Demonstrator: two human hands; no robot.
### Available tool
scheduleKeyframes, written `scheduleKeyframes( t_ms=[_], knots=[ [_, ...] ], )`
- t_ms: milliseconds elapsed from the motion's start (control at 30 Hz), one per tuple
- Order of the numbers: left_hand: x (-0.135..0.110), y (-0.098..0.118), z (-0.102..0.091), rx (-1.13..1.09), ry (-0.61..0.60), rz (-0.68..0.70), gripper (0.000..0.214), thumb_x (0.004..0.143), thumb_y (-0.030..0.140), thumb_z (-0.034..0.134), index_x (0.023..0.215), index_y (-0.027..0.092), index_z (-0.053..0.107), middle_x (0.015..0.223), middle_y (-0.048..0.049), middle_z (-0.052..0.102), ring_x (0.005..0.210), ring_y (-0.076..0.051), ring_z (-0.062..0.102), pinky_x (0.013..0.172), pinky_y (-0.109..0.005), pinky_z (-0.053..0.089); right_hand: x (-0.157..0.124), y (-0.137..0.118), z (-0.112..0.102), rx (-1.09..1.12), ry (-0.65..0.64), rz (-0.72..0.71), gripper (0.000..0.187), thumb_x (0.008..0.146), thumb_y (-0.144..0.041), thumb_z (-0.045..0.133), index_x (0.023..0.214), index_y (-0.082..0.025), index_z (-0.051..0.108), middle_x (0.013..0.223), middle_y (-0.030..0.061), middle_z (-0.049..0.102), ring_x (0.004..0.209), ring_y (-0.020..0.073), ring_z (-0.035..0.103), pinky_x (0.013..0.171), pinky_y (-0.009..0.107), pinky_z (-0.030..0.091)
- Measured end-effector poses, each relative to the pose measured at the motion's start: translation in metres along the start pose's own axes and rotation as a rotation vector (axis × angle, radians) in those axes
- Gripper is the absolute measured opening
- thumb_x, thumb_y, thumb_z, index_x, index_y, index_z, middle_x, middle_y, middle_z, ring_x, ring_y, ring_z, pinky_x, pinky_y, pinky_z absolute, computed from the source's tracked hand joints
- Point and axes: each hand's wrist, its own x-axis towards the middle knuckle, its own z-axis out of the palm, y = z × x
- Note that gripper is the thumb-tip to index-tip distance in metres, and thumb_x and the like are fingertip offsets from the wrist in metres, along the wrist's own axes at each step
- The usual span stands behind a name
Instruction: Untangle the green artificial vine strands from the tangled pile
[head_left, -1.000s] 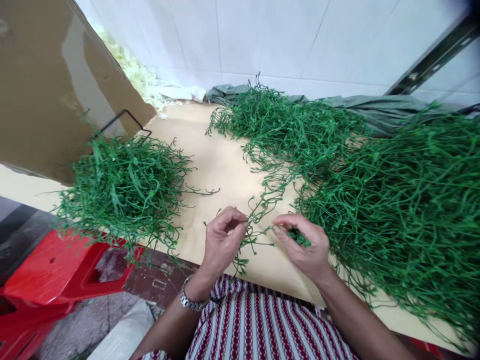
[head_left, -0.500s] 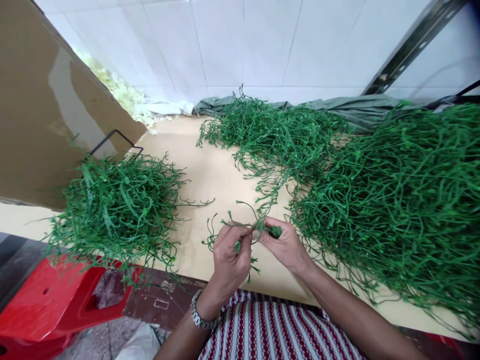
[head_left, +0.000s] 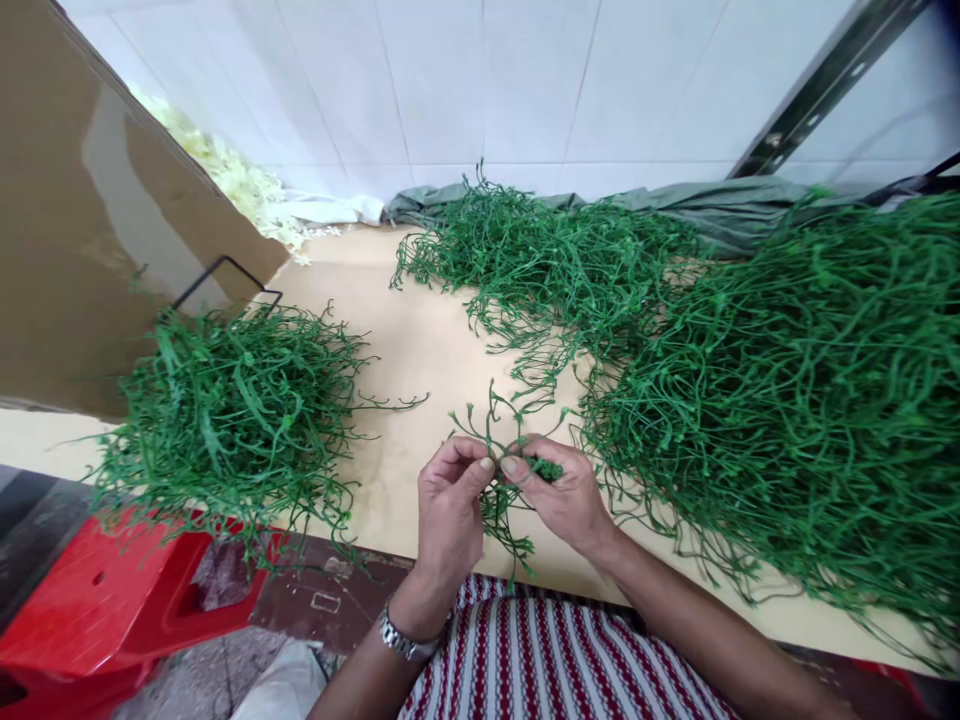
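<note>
Between my two hands is a green artificial plant stem (head_left: 507, 522) with thin curly branches spreading up and down. My left hand (head_left: 454, 500) pinches it between thumb and index finger. Close beside it, my right hand (head_left: 564, 496) pinches the same piece, thumb almost touching the left thumb. A clump of small green pieces (head_left: 546, 468) also sits within the right hand's fingers. Both hands are over the front edge of the pale table (head_left: 397, 340). Where the branches join is partly hidden by my fingertips.
A large heap of green stems (head_left: 795, 400) covers the right side, with a smaller heap (head_left: 555, 250) at the back. Another pile (head_left: 240, 420) lies left, by a cardboard box (head_left: 112, 220) and a bent black wire (head_left: 229, 275). A red stool (head_left: 97, 590) stands below left.
My left hand has turned more upright, and its thumb now points up beside the right thumb. The branches have fanned out above and below the hands.
</note>
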Motion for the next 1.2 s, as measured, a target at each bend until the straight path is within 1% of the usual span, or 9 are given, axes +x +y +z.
scheduleKeyframes(
  t_ms=[200,400,567,700,800,900,967,1033,1200],
  knots=[
    [0.003,-0.001,-0.003,0.083,-0.02,-0.005,0.01,0.059,0.011,0.068,0.065,0.013,0.061,0.062,0.002,0.059,0.058,-0.007,0.052,0.059,-0.017,0.042,0.002,0.003,-0.003,-0.07,0.008,0.006,0.008,0.075,-0.024,0.058,0.076,-0.017,0.058,0.064,-0.0005,0.058,0.057,0.0111,0.052,0.052,0.021,0.043],
    [0.002,0.007,-0.007,0.083,-0.163,-0.13,0.01,0.063,0.016,0.064,0.063,0.014,0.054,0.054,0.005,0.051,0.043,-0.005,0.048,0.045,-0.018,0.039,0.003,0.003,-0.008,-0.039,-0.114,-0.017,0.019,0.077,-0.021,0.055,0.059,-0.016,0.051,0.058,-0.0012,0.051,0.054,0.0093,0.046,0.051,0.02,0.038],
    [0.0,0.01,-0.002,-0.048,-0.182,-0.261,0.015,0.062,0.018,0.063,0.064,0.014,0.049,0.051,0.0069,0.045,0.035,-0.001,0.034,0.038,-0.015,0.029,0.001,0.007,-0.007,0.137,-0.145,0.12,0.026,0.078,-0.032,0.057,0.059,-0.015,0.052,0.053,-0.003,0.044,0.048,0.007,0.036,0.044,0.019,0.03],
    [0.0,0.01,-0.001,-0.044,-0.121,-0.223,0.016,0.063,0.019,0.063,0.066,0.015,0.048,0.053,0.0069,0.046,0.037,-0.002,0.036,0.039,-0.015,0.031,0.002,0.006,-0.008,0.181,-0.245,0.205,0.031,0.08,-0.04,0.055,0.062,-0.015,0.053,0.05,-0.0041,0.042,0.045,0.0065,0.035,0.042,0.019,0.029],
    [0.002,0.011,-0.003,-0.005,-0.085,-0.181,0.015,0.064,0.016,0.063,0.067,0.015,0.048,0.054,0.007,0.045,0.039,-0.002,0.038,0.04,-0.015,0.032,0.001,-0.001,-0.014,-0.077,-0.271,0.056,0.024,0.081,-0.034,0.055,0.067,-0.016,0.056,0.058,-0.0004,0.053,0.053,0.0098,0.047,0.05,0.021,0.037],
    [0.003,0.011,-0.005,0.015,-0.085,-0.173,0.014,0.065,0.015,0.063,0.067,0.014,0.049,0.053,0.0071,0.045,0.039,-0.001,0.038,0.04,-0.015,0.033,0.001,-0.006,-0.024,-0.289,-0.113,-0.253,0.004,0.08,-0.019,0.056,0.078,-0.017,0.058,0.067,0.0024,0.058,0.059,0.0118,0.052,0.056,0.023,0.04],
    [0.004,0.011,-0.005,0.016,-0.099,-0.184,0.014,0.064,0.015,0.063,0.067,0.014,0.05,0.053,0.0073,0.045,0.038,-0.002,0.038,0.04,-0.015,0.034,0.002,-0.005,-0.029,-0.373,-0.078,-0.432,0.013,0.077,-0.01,0.054,0.087,-0.017,0.059,0.069,0.0031,0.058,0.06,0.0123,0.052,0.055,0.023,0.041],
    [0.004,0.011,-0.005,0.015,-0.117,-0.207,0.014,0.063,0.017,0.064,0.066,0.014,0.05,0.051,0.0076,0.045,0.036,-0.002,0.038,0.038,-0.015,0.035,0.006,-0.001,-0.031,-0.467,-0.134,-0.555,0.021,0.075,-0.006,0.053,0.091,-0.018,0.059,0.072,0.004,0.058,0.063,0.0133,0.052,0.055,0.024,0.041],
    [0.005,0.011,-0.007,-0.001,-0.174,-0.295,0.019,0.058,0.019,0.066,0.063,0.014,0.049,0.047,0.0076,0.045,0.03,-0.003,0.038,0.032,-0.016,0.035,0.012,0.011,-0.032,-0.654,-0.205,-0.676,0.027,0.073,-0.004,0.05,0.093,-0.019,0.06,0.075,0.0044,0.057,0.066,0.0139,0.052,0.057,0.024,0.041]
  ],
)
